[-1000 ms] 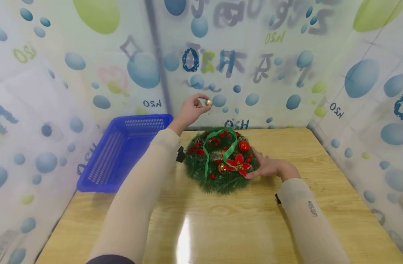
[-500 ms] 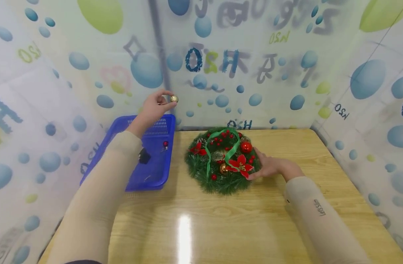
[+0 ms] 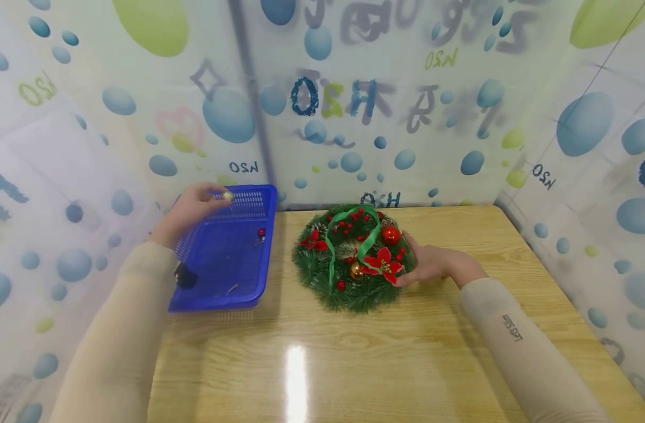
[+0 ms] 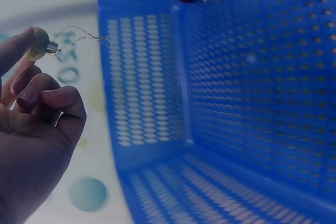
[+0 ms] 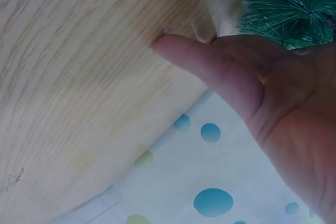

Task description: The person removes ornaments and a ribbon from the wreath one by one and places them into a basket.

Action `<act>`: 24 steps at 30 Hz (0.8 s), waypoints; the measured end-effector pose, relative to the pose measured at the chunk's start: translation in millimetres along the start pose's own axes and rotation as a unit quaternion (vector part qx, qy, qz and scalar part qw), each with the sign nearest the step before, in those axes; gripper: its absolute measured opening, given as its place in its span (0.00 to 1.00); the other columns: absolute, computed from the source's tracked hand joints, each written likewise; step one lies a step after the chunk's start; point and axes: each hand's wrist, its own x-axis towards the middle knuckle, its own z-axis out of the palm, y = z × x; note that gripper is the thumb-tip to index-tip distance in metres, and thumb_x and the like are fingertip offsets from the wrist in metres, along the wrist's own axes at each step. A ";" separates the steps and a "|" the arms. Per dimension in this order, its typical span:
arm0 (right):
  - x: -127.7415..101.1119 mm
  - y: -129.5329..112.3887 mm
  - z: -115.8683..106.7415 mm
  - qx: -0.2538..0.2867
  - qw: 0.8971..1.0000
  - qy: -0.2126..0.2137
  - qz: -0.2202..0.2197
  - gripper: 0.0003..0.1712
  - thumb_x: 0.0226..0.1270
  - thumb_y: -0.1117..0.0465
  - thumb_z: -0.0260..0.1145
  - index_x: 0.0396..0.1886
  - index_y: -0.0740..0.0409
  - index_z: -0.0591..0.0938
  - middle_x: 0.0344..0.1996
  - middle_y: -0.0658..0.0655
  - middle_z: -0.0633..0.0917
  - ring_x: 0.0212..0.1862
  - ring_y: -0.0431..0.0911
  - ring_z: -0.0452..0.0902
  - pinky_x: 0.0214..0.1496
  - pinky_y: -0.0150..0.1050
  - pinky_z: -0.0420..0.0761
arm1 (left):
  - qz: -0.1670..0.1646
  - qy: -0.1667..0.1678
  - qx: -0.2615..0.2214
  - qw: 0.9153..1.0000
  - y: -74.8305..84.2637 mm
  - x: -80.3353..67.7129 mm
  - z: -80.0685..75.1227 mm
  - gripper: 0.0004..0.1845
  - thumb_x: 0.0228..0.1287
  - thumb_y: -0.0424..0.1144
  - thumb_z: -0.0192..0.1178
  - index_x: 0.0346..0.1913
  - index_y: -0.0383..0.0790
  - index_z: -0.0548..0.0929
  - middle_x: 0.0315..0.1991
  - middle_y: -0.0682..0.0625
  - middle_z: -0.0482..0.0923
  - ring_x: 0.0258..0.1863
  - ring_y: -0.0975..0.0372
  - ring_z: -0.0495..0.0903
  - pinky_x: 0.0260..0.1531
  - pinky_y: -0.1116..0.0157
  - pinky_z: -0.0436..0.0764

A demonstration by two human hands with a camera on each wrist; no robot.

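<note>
A small gold glittery Christmas ball [image 4: 37,44] with a wire loop is pinched between thumb and fingertip of my left hand [image 3: 191,207]. That hand is above the back left of the blue plastic basket [image 3: 270,247]. Inside the basket lies a small red ornament ball [image 3: 261,232], seen also in the left wrist view. On the table, the green wreath [image 3: 322,282] carries red poinsettias, berries, a large red ball, a gold ball and a green ribbon. My right hand [image 3: 433,264] rests against the wreath's right side with spread fingers; some fingertips are hidden.
The wooden table [image 3: 365,364] stands in a booth with printed walls [image 3: 439,170] at the back and both sides. A thin wire-like piece [image 3: 232,288] lies on the basket's floor. The wreath sits right of the basket, a gap of bare wood between them.
From above the wreath's back edge, my left hand has moved left and then down over the basket, still pinching the gold ball. My right hand and the wreath stay put.
</note>
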 end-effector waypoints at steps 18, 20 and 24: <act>3.7 -0.1 1.6 0.006 1.000 -0.012 0.008 0.83 0.39 0.21 0.70 0.76 0.41 0.22 0.53 0.63 0.83 0.33 0.49 0.80 0.38 0.47 0.80 | -0.097 -0.020 -0.071 0.992 -55.7 -5.1 12.8 0.29 0.66 0.53 0.62 0.63 0.39 0.74 0.21 0.59 0.70 0.21 0.64 0.69 0.27 0.63 0.74; 3.8 -0.7 1.6 0.000 1.000 -0.008 0.003 0.83 0.39 0.21 0.69 0.76 0.43 0.22 0.58 0.65 0.80 0.41 0.49 0.81 0.47 0.49 0.79 | -0.100 -0.023 -0.091 0.991 -62.4 -5.3 13.6 0.30 0.68 0.51 0.61 0.65 0.37 0.72 0.16 0.62 0.67 0.16 0.67 0.65 0.23 0.64 0.72; 4.1 -0.8 1.6 -0.003 1.000 -0.007 0.004 0.83 0.40 0.21 0.69 0.76 0.43 0.22 0.59 0.66 0.80 0.45 0.50 0.81 0.52 0.52 0.77 | -0.107 -0.030 -0.109 0.988 -73.2 -7.4 14.9 0.31 0.69 0.51 0.60 0.66 0.33 0.70 0.16 0.62 0.68 0.15 0.68 0.66 0.21 0.64 0.71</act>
